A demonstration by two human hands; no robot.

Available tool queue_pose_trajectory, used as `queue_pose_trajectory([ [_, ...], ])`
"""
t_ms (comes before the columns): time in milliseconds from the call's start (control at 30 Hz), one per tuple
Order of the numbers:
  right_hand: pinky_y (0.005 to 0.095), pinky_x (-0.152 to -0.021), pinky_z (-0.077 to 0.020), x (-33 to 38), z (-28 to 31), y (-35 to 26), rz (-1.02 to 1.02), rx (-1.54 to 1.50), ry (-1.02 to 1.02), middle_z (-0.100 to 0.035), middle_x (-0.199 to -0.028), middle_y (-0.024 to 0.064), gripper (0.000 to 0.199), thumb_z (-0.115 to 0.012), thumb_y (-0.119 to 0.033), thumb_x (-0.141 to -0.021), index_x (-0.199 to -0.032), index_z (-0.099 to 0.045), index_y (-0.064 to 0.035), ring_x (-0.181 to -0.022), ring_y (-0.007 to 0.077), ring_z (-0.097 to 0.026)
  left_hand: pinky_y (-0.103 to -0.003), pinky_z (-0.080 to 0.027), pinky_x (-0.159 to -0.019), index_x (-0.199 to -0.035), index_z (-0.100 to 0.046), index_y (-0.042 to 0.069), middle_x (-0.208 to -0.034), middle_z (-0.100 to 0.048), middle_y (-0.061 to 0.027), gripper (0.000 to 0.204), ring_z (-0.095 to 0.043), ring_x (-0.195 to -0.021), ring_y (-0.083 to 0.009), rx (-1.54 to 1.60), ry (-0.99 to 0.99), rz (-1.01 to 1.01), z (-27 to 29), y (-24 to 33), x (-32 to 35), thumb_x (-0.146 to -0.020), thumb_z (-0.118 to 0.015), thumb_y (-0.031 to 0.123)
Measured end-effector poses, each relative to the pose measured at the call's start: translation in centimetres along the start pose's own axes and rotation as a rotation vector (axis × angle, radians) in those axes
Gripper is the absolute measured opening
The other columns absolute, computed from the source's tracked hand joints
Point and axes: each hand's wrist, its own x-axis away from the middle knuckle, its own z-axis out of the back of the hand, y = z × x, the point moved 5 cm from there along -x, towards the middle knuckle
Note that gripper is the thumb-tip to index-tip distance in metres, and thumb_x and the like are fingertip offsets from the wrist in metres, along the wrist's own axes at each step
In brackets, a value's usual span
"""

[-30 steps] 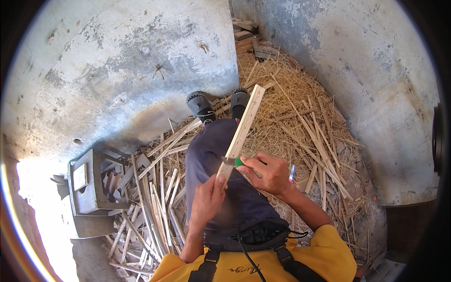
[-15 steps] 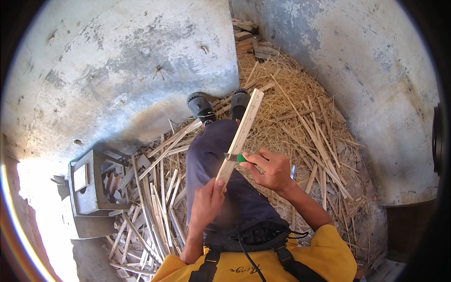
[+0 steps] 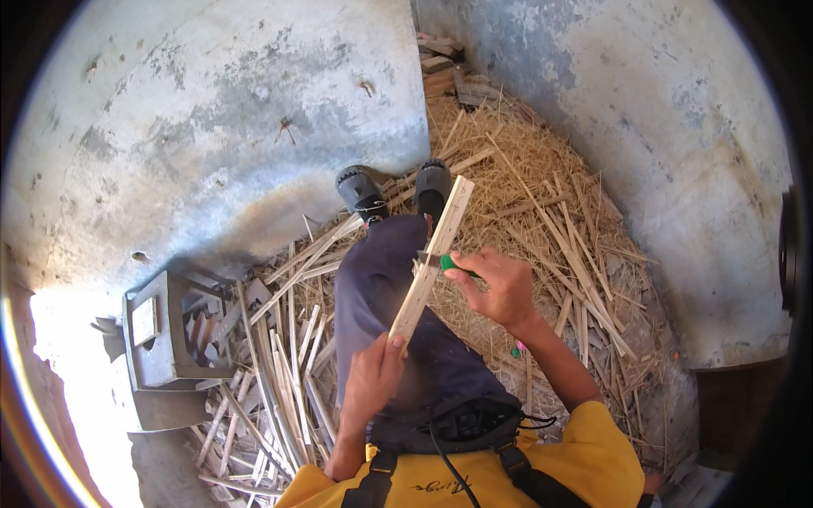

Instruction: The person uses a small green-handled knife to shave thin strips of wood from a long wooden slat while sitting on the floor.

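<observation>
My left hand (image 3: 373, 377) is closed round the near end of a pale wooden strip (image 3: 438, 237), which slants up and away to the right over my legs. In my right hand (image 3: 500, 286) is a knife (image 3: 446, 262) with a green handle, gripped between thumb and fingers. Its short blade lies across the strip about midway along, with the tip reaching past the left edge. A bit of pale wood shows beside the blade tip. Most of the knife's handle is hidden by my fingers.
Straw and loose sticks (image 3: 584, 288) cover the floor to the right. More wooden strips (image 3: 284, 398) lie heaped at the left, beside a grey box-like frame (image 3: 178, 330). Weathered walls (image 3: 254, 102) stand ahead and at the right (image 3: 677, 169). My shoes (image 3: 360, 186) rest near the wall.
My right hand has moved the knife a little farther up the strip, away from my left hand. The strip's far end has dropped slightly toward me.
</observation>
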Motion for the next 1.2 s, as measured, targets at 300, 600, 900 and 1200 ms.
queue_pose_trajectory([
  [300,0.0328,-0.054,-0.0458,-1.4,6.0,19.4,-0.583,0.282,0.169,-0.071,-0.078,-0.0007,0.027,-0.073,-0.036,-0.106,-0.103,-0.079,-0.0106,-0.059,0.0131,-0.06,-0.034,-0.046,-0.049,-0.096,-0.068,0.0,-0.059,-0.058,-0.0044,0.042,-0.058,-0.047,-0.0154,0.085,-0.083,0.112,0.1,-2.4,3.7,-0.117,-0.051,0.031],
  [600,0.0221,-0.044,-0.0291,0.3,1.2,14.2,-0.798,-0.903,0.017,-0.062,-0.082,-0.0002,0.045,-0.063,-0.039,-0.112,-0.139,-0.065,-0.0025,-0.047,0.0006,-0.037,-0.029,-0.044,-0.048,-0.097,-0.066,-0.001,-0.06,-0.054,-0.001,0.048,-0.056,-0.048,-0.0102,0.261,-0.097,0.16,1.7,-3.5,0.7,-0.118,-0.048,0.039],
  [900,0.0209,-0.045,-0.0275,-2.3,-0.9,7.0,-0.719,-0.944,-0.037,-0.068,-0.075,-0.0008,0.042,-0.077,-0.029,-0.104,-0.135,-0.07,-0.0019,-0.049,-0.0005,-0.037,-0.027,-0.048,-0.05,-0.098,-0.064,0.0,-0.065,-0.058,-0.0024,0.05,-0.059,-0.05,-0.0117,0.225,-0.251,0.112,0.5,-3.0,0.0,-0.118,-0.047,0.042],
  [1200,0.0246,-0.046,-0.0235,-2.2,-1.0,6.9,-0.744,-1.05,0.06,-0.053,-0.066,-0.0085,0.032,-0.081,-0.022,-0.101,-0.125,-0.072,-0.0031,-0.048,0.0013,-0.034,-0.029,-0.044,-0.054,-0.099,-0.067,-0.001,-0.06,-0.057,-0.0022,0.056,-0.056,-0.054,-0.0099,0.24,-0.272,0.044,0.2,-3.1,-0.3,-0.12,-0.041,0.045],
])
